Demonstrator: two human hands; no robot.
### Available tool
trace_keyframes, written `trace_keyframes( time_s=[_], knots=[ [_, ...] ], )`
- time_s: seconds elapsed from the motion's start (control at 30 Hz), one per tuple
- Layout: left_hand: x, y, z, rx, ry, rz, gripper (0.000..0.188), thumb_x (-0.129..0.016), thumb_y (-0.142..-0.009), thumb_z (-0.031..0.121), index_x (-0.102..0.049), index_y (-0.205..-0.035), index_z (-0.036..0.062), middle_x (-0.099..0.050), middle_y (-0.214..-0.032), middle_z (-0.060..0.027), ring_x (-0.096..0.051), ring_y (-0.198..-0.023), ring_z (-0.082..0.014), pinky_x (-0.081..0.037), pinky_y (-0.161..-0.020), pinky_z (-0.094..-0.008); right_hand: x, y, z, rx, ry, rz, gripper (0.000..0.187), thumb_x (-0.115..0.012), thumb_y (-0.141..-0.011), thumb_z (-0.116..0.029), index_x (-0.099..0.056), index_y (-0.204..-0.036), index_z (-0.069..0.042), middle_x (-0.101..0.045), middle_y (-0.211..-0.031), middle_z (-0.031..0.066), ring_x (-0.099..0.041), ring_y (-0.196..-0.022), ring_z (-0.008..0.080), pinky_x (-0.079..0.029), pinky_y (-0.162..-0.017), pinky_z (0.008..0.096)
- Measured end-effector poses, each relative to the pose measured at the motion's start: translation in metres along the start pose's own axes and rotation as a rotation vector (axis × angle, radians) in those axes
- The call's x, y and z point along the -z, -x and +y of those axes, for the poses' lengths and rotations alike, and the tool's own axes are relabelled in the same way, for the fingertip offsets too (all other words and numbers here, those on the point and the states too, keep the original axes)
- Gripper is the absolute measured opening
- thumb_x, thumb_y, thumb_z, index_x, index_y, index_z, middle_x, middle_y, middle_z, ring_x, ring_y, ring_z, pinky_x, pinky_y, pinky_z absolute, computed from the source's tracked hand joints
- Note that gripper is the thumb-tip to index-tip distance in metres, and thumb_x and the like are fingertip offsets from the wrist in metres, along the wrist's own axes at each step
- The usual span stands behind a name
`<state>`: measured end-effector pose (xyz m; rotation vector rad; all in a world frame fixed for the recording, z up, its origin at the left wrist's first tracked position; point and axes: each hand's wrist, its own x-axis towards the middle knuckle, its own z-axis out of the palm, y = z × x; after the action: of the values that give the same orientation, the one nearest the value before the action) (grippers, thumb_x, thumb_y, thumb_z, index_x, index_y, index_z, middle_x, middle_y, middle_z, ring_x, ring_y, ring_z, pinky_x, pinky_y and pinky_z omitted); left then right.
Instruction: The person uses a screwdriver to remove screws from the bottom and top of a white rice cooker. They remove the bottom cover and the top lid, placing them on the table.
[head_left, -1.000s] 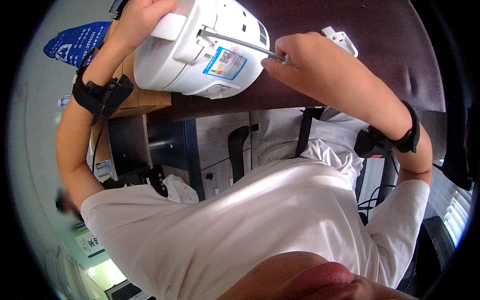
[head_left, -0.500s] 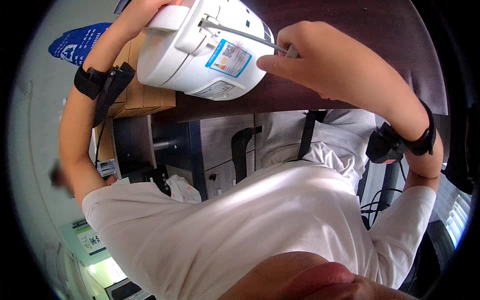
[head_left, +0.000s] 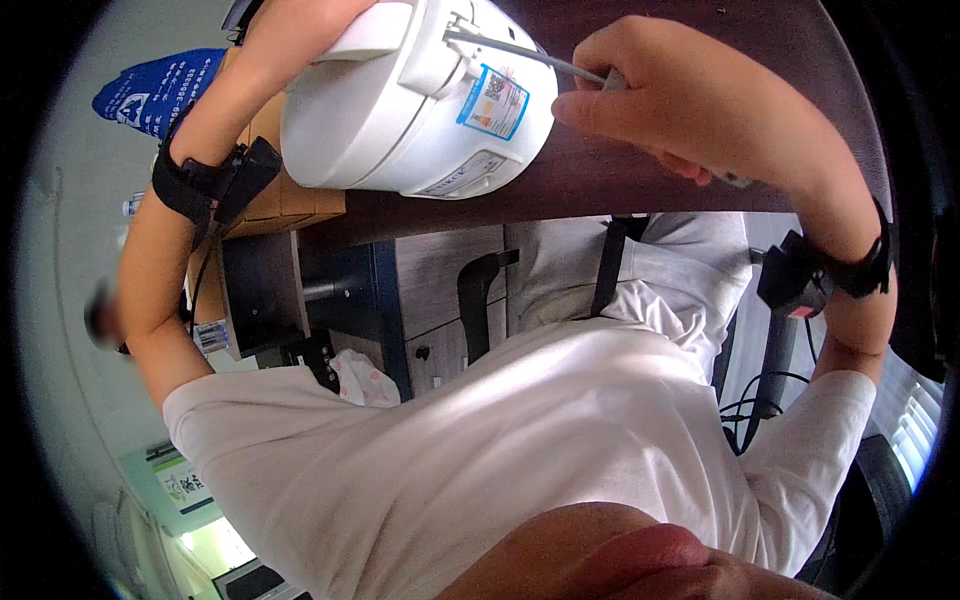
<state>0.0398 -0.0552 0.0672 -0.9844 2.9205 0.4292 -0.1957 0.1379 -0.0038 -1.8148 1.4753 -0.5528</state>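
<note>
One white rounded appliance (head_left: pixel 420 130) has been shifted rightward on the dark table (head_left: pixel 770 40) over the last second, and the right hand (head_left: pixel 660 95) has been carried the same way. Even so, the tip of the gray-shafted tool (head_left: pixel 552 62) is kept at the recess beside the protruding bracket (head_left: pixel 425 68), so contact there seems to have been preserved; how deeply it is seated cannot be told. The tool's grip end is enclosed by the right fingers, with no gap visible. The left hand (head_left: pixel 325 15) is placed at the white carrying handle (head_left: pixel 365 38), but its fingers are cut off by the upper picture edge, so how tightly they are closed cannot be told. A small white part seen a second ago at the right is no longer visible; whether it is covered by the right hand is unclear. The appliance is set near the table's front edge, with little margin on the person's side. Leftward room is limited by the cardboard box (head_left: pixel 285 205); more tabletop is offered beyond the right hand, toward the curved right edge.
</note>
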Motion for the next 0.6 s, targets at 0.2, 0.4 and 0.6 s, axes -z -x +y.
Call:
trace_keyframes(
  time_s=[0.2, 0.4, 0.6],
  knots=[
    [-0.001, -0.010, 0.011, -0.064, -0.063, -0.019, 0.034, -0.049, -0.094, 0.028, -0.050, -0.067, 0.0062, -0.047, -0.063, 0.0034, -0.043, -0.061, -0.0064, -0.033, -0.058, -0.0269, 0.059, -0.005, -0.029, -0.115, 0.144, -0.519, 0.034, -0.049, -0.100, -0.032, -0.065, -0.095, -0.003, -0.066, -0.074, 0.0093, -0.064, -0.067, 0.0166, -0.052, -0.064, 0.0311],
    [-0.008, -0.009, 0.017, -0.031, -0.019, -0.003, 0.035, -0.050, -0.094, 0.027, -0.046, -0.065, 0.0064, -0.045, -0.060, 0.0048, -0.040, -0.058, -0.0057, -0.031, -0.057, -0.0264, 0.073, -0.013, -0.043, -0.296, 0.128, -0.671, 0.037, -0.049, -0.100, -0.033, -0.066, -0.110, -0.001, -0.070, -0.085, 0.0110, -0.065, -0.071, 0.0170, -0.053, -0.068, 0.0316],
    [0.007, -0.016, 0.036, 0.107, -0.105, -0.095, 0.026, -0.050, -0.085, 0.022, -0.062, -0.074, 0.0019, -0.062, -0.068, -0.0046, -0.057, -0.062, -0.0154, -0.042, -0.057, -0.0307, 0.075, -0.007, -0.056, -0.382, 0.354, -0.520, 0.044, -0.048, -0.100, -0.040, -0.066, -0.108, -0.001, -0.070, -0.085, 0.0106, -0.065, -0.074, 0.0172, -0.053, -0.071, 0.0319]
  ],
)
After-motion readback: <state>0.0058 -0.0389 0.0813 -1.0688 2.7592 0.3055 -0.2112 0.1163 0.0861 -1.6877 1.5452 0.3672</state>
